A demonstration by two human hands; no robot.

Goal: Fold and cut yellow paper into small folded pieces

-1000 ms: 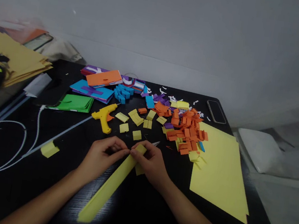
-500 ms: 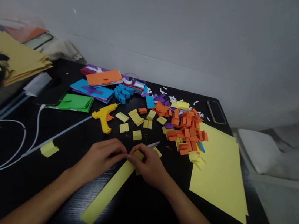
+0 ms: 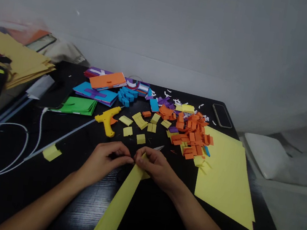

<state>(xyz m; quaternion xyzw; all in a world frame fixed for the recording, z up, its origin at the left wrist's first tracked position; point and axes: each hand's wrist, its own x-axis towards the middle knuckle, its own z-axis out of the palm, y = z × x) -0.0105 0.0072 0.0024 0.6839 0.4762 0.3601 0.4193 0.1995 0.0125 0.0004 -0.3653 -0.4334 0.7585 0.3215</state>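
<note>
A long yellow paper strip (image 3: 118, 204) slants from my fingers toward the front edge of the view. My right hand (image 3: 159, 169) is closed on its upper end, thumb and fingers pinching it. My left hand (image 3: 108, 160) is closed in a pinch right at the left edge of that end, its fingertips close to the right ones; what lies between them is hidden. Under my right hand lies a pair of scissors (image 3: 159, 147), its pointed tip showing beyond the knuckles. Several small folded yellow paper pieces (image 3: 141, 139) lie just past my hands.
Orange paper pieces (image 3: 194, 132) are heaped at right beside large yellow sheets (image 3: 226, 176). A yellow glue gun (image 3: 108, 119) lies left of centre, near green folded paper (image 3: 78, 105) and blue folded paper (image 3: 96, 93). A white cable (image 3: 25, 142) loops at left. A phone (image 3: 222, 115) rests at the back right.
The strip has tilted and its near end has swung up toward me, out past the bottom of the view. Both hands stay almost in place, with the fingers shifted slightly.
</note>
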